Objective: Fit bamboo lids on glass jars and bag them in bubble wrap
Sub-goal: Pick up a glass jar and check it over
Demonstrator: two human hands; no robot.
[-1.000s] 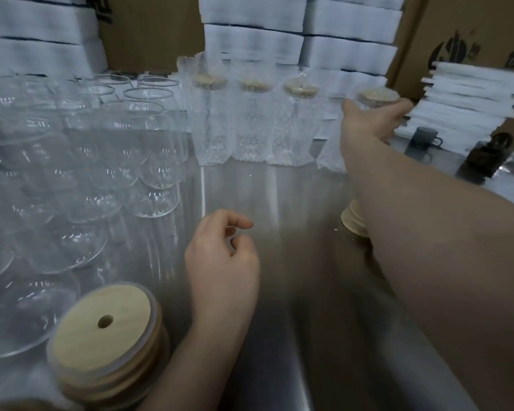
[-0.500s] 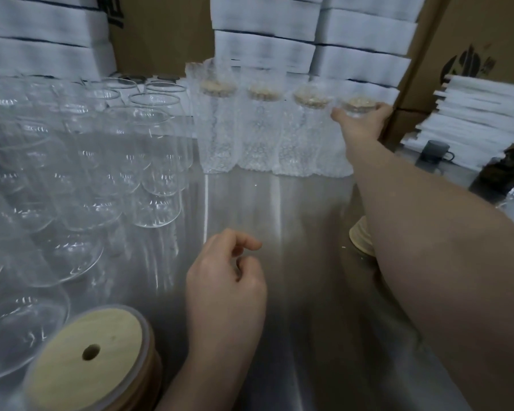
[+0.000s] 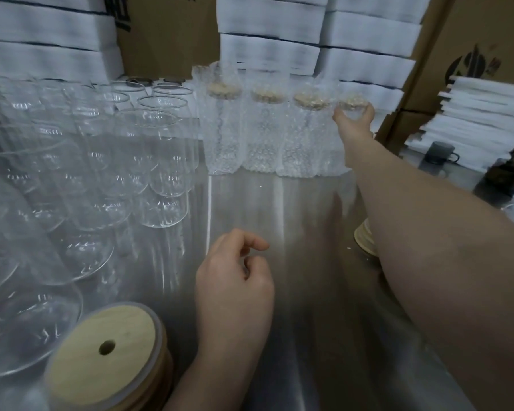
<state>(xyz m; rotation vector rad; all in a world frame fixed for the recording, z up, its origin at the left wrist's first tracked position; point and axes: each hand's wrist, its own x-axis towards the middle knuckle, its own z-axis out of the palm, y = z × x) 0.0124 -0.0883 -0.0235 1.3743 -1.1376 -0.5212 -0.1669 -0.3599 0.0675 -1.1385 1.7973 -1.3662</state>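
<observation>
Gripping the upright bubble-wrapped jar (image 3: 350, 99) far ahead, the right hand (image 3: 354, 118) is nearer; left hand (image 3: 235, 280) hangs loosely curled, empty.

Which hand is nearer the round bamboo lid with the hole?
Left. The left hand is just right of the round holed bamboo lid, empty. The right hand is far back, gripping the rightmost bubble-wrapped glass jar.
</observation>
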